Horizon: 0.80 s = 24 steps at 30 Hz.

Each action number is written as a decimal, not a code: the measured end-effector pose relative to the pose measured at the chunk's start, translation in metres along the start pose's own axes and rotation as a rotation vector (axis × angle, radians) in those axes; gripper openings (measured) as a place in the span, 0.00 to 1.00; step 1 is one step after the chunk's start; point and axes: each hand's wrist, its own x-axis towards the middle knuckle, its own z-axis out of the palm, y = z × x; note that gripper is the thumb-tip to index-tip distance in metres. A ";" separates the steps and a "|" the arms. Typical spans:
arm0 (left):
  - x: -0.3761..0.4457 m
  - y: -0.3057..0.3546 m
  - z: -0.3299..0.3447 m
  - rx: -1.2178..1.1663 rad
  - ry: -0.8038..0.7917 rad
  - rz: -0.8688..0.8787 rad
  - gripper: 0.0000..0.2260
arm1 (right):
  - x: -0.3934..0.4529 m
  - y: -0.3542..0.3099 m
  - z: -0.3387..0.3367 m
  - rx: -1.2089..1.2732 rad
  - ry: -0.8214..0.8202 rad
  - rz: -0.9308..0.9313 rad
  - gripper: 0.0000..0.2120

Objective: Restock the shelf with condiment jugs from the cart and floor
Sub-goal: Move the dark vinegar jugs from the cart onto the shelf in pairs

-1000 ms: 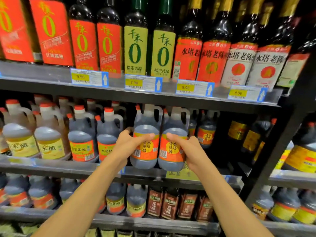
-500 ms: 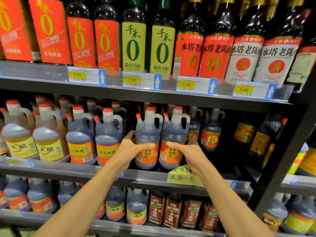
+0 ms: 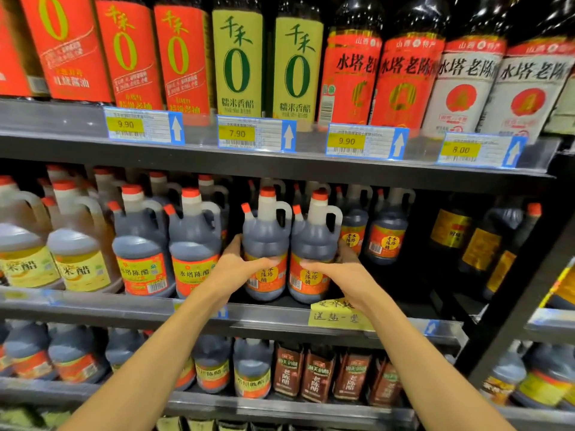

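The two dark plastic vinegar jugs with red caps have gone from lifted to standing on the grey metal middle shelf, left hand and right hand still hugging one each, so this pair looks nearly stocked.

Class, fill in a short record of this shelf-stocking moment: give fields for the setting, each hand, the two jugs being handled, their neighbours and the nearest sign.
setting: shop shelving, middle shelf
left hand: grips left dark jug at its label
right hand: grips right dark jug at its label
jugs: upright, side by side, red caps, at shelf front
neighbours: larger dark jugs to the left, pale yellow-label jugs beyond
sign: handwritten yellow note on the shelf edge
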 end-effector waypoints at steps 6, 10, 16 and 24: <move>-0.009 0.002 -0.002 0.323 0.055 -0.001 0.30 | -0.015 -0.012 0.005 -0.300 0.107 0.042 0.23; -0.025 -0.005 0.012 0.567 0.306 0.108 0.32 | -0.030 -0.019 0.022 -0.558 0.334 0.060 0.25; -0.026 0.006 0.026 0.511 0.396 0.068 0.31 | -0.026 -0.010 0.044 -0.510 0.497 0.047 0.36; -0.013 0.007 0.020 0.512 0.365 0.056 0.27 | -0.013 -0.007 0.036 -0.455 0.469 0.025 0.30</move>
